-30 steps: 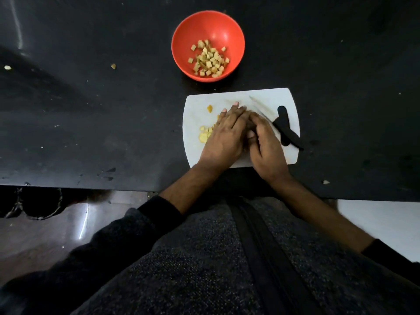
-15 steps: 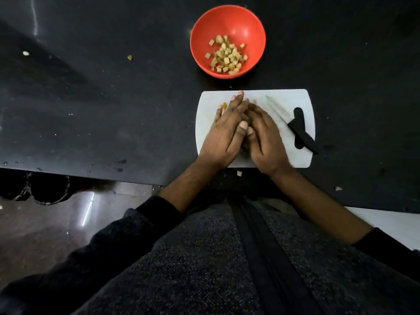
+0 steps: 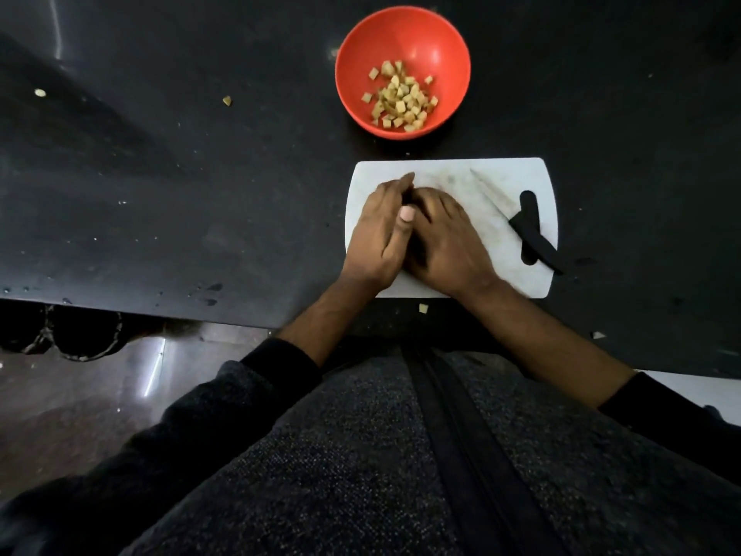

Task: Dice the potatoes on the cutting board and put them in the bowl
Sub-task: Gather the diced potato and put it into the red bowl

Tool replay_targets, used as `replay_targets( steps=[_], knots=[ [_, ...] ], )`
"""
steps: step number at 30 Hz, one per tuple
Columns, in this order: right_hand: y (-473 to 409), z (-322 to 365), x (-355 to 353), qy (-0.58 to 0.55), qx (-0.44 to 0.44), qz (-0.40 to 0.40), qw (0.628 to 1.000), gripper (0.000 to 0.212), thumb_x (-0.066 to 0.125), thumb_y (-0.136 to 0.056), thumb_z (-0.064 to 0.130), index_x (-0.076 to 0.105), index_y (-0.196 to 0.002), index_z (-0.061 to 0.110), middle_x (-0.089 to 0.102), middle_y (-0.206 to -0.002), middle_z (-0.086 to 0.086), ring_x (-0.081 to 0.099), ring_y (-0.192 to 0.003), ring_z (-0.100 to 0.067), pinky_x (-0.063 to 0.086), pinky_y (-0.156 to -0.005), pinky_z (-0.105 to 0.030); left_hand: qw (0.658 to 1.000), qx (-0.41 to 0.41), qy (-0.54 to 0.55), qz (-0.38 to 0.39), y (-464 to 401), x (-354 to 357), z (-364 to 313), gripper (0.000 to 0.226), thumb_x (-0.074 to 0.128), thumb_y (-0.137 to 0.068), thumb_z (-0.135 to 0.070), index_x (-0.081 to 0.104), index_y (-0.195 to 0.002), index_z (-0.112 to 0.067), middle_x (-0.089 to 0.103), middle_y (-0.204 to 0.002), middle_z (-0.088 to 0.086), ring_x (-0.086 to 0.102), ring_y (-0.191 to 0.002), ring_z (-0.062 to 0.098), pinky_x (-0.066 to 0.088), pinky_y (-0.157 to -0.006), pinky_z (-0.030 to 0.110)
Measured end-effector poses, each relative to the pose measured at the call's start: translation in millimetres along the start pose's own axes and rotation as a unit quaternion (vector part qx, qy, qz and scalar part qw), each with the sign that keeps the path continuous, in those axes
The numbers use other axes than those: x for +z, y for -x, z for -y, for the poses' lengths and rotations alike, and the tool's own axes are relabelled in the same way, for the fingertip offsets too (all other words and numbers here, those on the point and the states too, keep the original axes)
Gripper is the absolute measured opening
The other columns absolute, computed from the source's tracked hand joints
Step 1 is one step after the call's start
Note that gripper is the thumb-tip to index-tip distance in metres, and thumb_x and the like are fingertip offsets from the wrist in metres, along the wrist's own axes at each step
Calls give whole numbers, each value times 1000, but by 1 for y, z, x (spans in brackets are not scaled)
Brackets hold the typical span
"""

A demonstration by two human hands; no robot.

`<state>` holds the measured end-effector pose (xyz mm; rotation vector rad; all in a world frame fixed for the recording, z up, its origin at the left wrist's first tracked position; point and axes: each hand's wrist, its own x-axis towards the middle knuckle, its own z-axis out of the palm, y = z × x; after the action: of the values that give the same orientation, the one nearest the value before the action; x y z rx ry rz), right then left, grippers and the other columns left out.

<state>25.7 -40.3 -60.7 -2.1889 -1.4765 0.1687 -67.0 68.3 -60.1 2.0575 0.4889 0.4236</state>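
Observation:
My left hand (image 3: 381, 230) and my right hand (image 3: 449, 242) are pressed together, cupped, on the left half of the white cutting board (image 3: 441, 170). The potato pieces that lay on the board are hidden between my palms. A knife (image 3: 533, 230) with a black handle lies on the board's right side, its blade pointing to the far left. Beyond the board stands the red bowl (image 3: 441, 30), with several diced potato cubes (image 3: 401, 100) in it.
The board and bowl sit on a black counter (image 3: 200, 174). Stray potato bits lie on it: one (image 3: 423, 309) just in front of the board, one (image 3: 227, 100) at far left, one (image 3: 598, 335) at right. The counter's front edge (image 3: 160, 311) runs close to my body.
My hands swept together over the loose potato pieces at the board's left, which are now covered. Fingers that lay flat have curled into a cup. The knife has stayed where it lay.

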Motion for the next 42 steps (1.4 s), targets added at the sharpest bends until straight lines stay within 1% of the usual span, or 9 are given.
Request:
replay_targets(
  steps=[9, 16, 19, 22, 25, 28, 32, 38, 42],
  knots=[
    [-5, -10, -1, 95, -14, -2, 995, 29, 50, -97, 27, 58, -115, 7, 56, -105, -12, 52, -87, -30, 44, -72, -45, 999, 23, -39, 7, 3, 1, -1, 66, 21, -105, -50, 51, -138, -1, 57, -126, 10, 51, -118, 22, 42, -103, 40],
    [-17, -14, -10, 35, 10, -12, 999, 17, 56, -95, 21, 62, -97, 5, 57, -92, -12, 57, -67, -30, 46, -51, -39, 999, -24, 25, -20, 0, 3, -6, 56, 27, -106, -44, 51, -138, -4, 60, -125, 6, 56, -118, 19, 45, -102, 42],
    [-16, -15, -13, -16, 59, -37, 997, 15, 58, -94, 23, 59, -84, 10, 55, -87, -5, 56, -63, -27, 45, -51, -39, 997, -49, 52, -33, 0, 3, -9, 49, 30, -105, -37, 54, -135, -7, 62, -124, 5, 58, -117, 18, 48, -98, 45],
    [-20, -11, -20, -84, 108, -67, 988, 22, 53, -94, 27, 62, -83, 11, 58, -85, -2, 57, -72, -20, 47, -61, -36, 998, -42, 27, -33, -2, 4, -9, 47, 33, -105, -36, 59, -129, -5, 63, -121, 6, 58, -114, 19, 47, -97, 44],
    [-26, -7, -30, -159, 162, -136, 964, 20, 53, -91, 15, 68, -81, 6, 67, -82, -2, 63, -77, -14, 52, -72, -32, 999, -36, -7, -23, -2, 6, -8, 44, 36, -105, -35, 59, -128, -6, 62, -120, 6, 57, -113, 21, 46, -96, 44],
    [-32, -5, -35, -288, 299, -163, 895, 22, 53, -88, 16, 71, -76, 11, 69, -73, 5, 64, -70, -9, 54, -68, -30, 998, -43, 11, -44, -1, 5, -11, 43, 36, -106, -33, 57, -132, -6, 61, -125, 5, 56, -118, 19, 46, -100, 42],
    [-39, 4, -44, -517, 473, -161, 695, 31, 51, -91, 18, 68, -65, 18, 62, -65, -2, 58, -61, -17, 48, -59, -31, 992, -41, 95, -67, -8, 7, -31, 44, 35, -106, -29, 52, -138, -3, 58, -138, 5, 51, -131, 14, 43, -108, 41],
    [-48, 15, -52, -650, 461, -157, 584, 21, 53, -89, 19, 65, -72, 12, 59, -65, -3, 61, -68, -20, 51, -68, -34, 950, -130, 271, -84, -25, 25, -63, 51, 24, -109, -32, 48, -144, -3, 54, -145, 7, 49, -135, 10, 40, -112, 26],
    [-65, 28, -52, -739, 441, -170, 479, 29, 50, -92, 19, 69, -74, 6, 64, -69, -6, 67, -68, -17, 53, -66, -28, 892, -205, 375, -144, -43, 25, -79, 57, 20, -110, -38, 60, -133, -4, 64, -132, 11, 58, -125, 18, 43, -112, 36]
  ],
)
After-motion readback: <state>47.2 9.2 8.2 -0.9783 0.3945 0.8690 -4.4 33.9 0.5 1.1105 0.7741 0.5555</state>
